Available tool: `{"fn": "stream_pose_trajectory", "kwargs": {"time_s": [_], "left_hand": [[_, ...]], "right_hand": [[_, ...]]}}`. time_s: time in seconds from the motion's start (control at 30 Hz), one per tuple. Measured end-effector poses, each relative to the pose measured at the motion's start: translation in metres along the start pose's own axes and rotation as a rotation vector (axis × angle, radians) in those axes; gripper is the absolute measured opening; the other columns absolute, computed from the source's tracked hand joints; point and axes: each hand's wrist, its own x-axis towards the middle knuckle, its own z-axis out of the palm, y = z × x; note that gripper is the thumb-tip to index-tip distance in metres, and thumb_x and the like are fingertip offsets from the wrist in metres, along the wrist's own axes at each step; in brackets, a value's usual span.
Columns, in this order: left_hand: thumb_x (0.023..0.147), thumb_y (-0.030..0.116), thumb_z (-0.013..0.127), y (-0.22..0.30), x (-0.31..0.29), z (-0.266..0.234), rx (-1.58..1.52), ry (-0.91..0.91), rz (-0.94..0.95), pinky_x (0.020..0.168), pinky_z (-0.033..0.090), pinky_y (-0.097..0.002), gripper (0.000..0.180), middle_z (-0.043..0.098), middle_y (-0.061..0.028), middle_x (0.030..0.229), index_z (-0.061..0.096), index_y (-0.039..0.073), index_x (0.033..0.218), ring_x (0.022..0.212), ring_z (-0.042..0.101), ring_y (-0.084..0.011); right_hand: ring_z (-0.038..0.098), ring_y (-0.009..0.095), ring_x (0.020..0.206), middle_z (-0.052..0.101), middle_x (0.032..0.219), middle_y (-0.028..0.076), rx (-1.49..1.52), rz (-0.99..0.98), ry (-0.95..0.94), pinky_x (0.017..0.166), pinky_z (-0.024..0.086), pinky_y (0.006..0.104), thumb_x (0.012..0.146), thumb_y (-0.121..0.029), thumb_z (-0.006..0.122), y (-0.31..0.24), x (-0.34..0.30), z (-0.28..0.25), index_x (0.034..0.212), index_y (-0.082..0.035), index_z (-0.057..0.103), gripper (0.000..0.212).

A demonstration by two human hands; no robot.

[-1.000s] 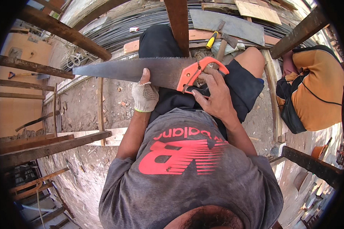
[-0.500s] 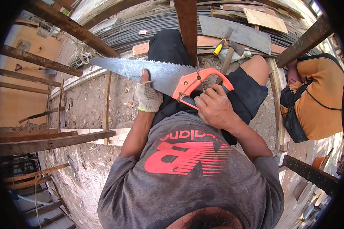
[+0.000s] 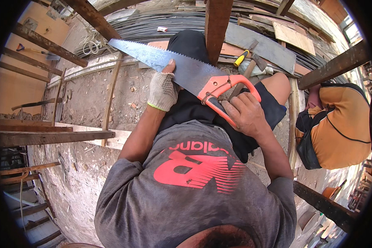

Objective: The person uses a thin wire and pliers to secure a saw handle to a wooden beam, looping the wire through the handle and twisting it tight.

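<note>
A hand saw [image 3: 186,72] with an orange and black handle lies across my lap, its toothed edge turned away from me and its tip to the upper left. My left hand [image 3: 163,89], in a fingerless knit glove, supports the blade from below, with the thumb laid on the blade's face. The other left fingers are hidden behind the metal. My right hand [image 3: 246,113], bare, has its fingers curled at the lower part of the handle. Just beyond the handle are a hatchet [image 3: 258,62] and a yellow-handled tool [image 3: 241,58].
Wooden posts [image 3: 217,31] rise around me, and long dark rods [image 3: 144,31] lie beyond my knees. A grey board [image 3: 260,45] rests on them. At right, a person in an orange top [image 3: 343,118] sits close by. A shovel [image 3: 33,50] lies far left.
The saw has tilted, its tip rising and its handle dropping to the right. Both hands have moved slightly right with it, and the whole view has turned a little.
</note>
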Motion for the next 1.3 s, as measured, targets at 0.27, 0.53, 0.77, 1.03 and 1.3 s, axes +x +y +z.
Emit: {"fn": "stream_pose_trajectory", "kwargs": {"time_s": [0.27,0.53,0.77,1.03,1.3], "left_hand": [[0.093,0.017,0.067,-0.004,0.009,-0.012,0.02,-0.13,0.056,0.081,0.056,-0.0355,0.02,0.068,-0.0075,0.1,0.064,0.003,0.107,0.088,0.067,-0.0207],[0.093,0.017,0.068,0.002,0.013,-0.003,0.02,-0.049,0.0,0.086,0.055,-0.0366,0.024,0.068,-0.0088,0.101,0.062,0.002,0.111,0.092,0.066,-0.0212],[0.094,0.022,0.07,0.014,-0.015,-0.004,0.082,-0.171,0.206,0.086,0.053,-0.0321,0.027,0.069,-0.0056,0.104,0.066,0.003,0.112,0.098,0.065,-0.0168],[0.094,0.033,0.072,0.026,-0.033,0.001,0.326,-0.2,0.407,0.084,0.051,-0.0293,0.038,0.069,-0.0043,0.108,0.067,0.003,0.116,0.095,0.064,-0.0131],[0.093,0.078,0.037,0.02,0.042,-0.067,-0.212,-0.73,0.252,0.073,0.051,-0.0364,0.08,0.063,-0.0072,0.083,0.068,0.005,0.101,0.075,0.06,-0.0213]], "right_hand": [[0.057,0.022,0.067,0.055,0.075,0.004,0.073,-0.018,0.076,0.061,0.044,0.0368,0.073,-0.02,0.07,-0.016,-0.002,0.012,0.091,-0.007,0.061,0.023],[0.058,0.022,0.072,0.056,0.078,0.005,0.084,0.006,0.063,0.065,0.045,0.0373,0.074,-0.02,0.068,-0.02,0.0,0.014,0.093,-0.007,0.062,0.023],[0.061,0.023,0.086,0.056,0.084,0.005,-0.056,-0.004,0.03,0.081,0.046,0.042,0.077,-0.018,0.064,0.01,-0.001,0.016,0.088,-0.011,0.061,0.013],[0.058,0.023,0.079,0.056,0.083,0.004,-0.067,0.021,0.087,0.079,0.044,0.0408,0.074,-0.015,0.065,0.004,-0.004,0.035,0.084,-0.012,0.059,0.012],[0.049,0.013,0.059,0.048,0.069,0.002,1.56,0.539,0.459,0.059,0.045,0.0308,0.101,-0.036,0.062,-0.024,0.006,0.024,0.107,-0.003,0.063,0.034]]}}
